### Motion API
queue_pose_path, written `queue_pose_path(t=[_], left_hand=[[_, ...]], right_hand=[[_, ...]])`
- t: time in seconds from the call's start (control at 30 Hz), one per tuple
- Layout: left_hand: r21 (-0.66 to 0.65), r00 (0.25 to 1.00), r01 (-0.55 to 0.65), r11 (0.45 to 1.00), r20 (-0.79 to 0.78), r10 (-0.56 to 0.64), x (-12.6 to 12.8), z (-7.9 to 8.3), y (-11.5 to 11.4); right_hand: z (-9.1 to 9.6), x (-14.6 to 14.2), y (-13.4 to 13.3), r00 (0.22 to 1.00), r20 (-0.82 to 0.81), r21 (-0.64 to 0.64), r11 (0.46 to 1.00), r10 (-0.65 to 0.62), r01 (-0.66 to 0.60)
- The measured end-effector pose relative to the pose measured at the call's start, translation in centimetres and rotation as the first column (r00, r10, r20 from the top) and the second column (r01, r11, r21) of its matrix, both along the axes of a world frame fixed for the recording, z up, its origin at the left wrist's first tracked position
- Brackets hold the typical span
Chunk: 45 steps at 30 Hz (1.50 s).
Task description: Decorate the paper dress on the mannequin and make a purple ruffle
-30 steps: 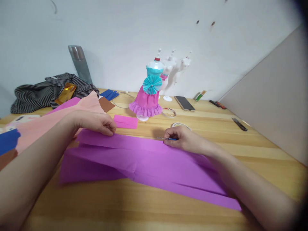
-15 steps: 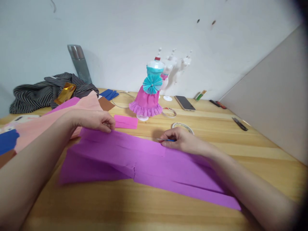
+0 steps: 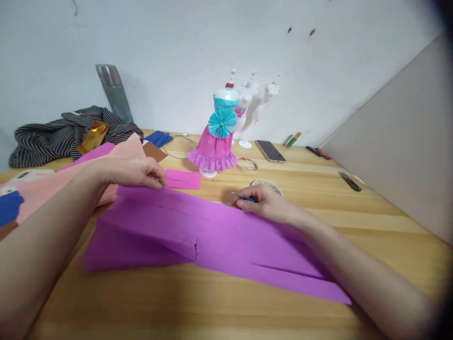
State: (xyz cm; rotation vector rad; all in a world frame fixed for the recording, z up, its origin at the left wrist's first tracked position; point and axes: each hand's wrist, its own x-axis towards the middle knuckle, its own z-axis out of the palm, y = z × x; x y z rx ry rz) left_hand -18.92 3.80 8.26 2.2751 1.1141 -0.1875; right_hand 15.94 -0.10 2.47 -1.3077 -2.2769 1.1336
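Observation:
A long sheet of purple crepe paper (image 3: 219,245) lies slantwise over the table, wrinkled, with a short torn-looking slit near its middle. My left hand (image 3: 143,173) pinches its upper edge toward the left end. My right hand (image 3: 264,200) is closed around small blue-handled scissors (image 3: 249,199), whose thin metal tip points left; the fingers also rest at the paper's upper edge. Most of the scissors is hidden in the palm. Beyond the paper lies a small pink paper rectangle (image 3: 183,179).
A dress form in a pink skirt (image 3: 215,146) stands behind, with white forms near it. A tape roll (image 3: 268,183), phone (image 3: 270,151) and box cutter (image 3: 349,181) lie rightward. Peach paper (image 3: 79,172), striped cloth (image 3: 46,139) and a bottle (image 3: 115,94) are at left.
The scissors' tip has tilted up slightly, and my right hand has risen a little from the paper's edge. My left hand keeps its pinch. The whole view has shifted slightly.

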Motion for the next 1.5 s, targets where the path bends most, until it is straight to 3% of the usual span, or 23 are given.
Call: queue_pose_path(t=[0.43,0.73,0.87,1.03,1.17,1.5], left_hand=[[-0.033,0.999,-0.022,0.999,0.046,0.024,-0.6,-0.2,0.2],[-0.139,0.989,-0.113,0.984,0.076,0.124,-2.0,2.1,-1.1],[-0.142,0.979,-0.163,0.976,0.099,0.177,-2.3,2.2,-1.1],[-0.065,0.976,-0.189,0.98,0.099,0.195,-3.4,1.3,0.2],[0.01,0.97,-0.221,0.975,0.11,0.218,-3.7,1.2,0.4],[0.05,0.962,-0.26,0.964,0.094,0.254,-3.8,1.4,0.3]], right_hand=[[-0.2,-0.6,-0.3,0.999,0.024,0.033,0.999,-0.025,0.024],[-0.4,-0.2,0.2,0.998,0.067,0.07,0.998,0.003,-0.008],[-0.3,-0.1,0.2,0.994,0.113,0.163,0.986,0.0,-0.019],[-0.5,0.2,0.4,0.987,0.161,0.23,0.973,-0.005,-0.033],[-0.5,0.4,0.7,0.991,0.136,0.197,0.98,-0.005,-0.022],[0.1,0.1,0.4,0.997,0.073,0.132,0.991,0.0,-0.01]])
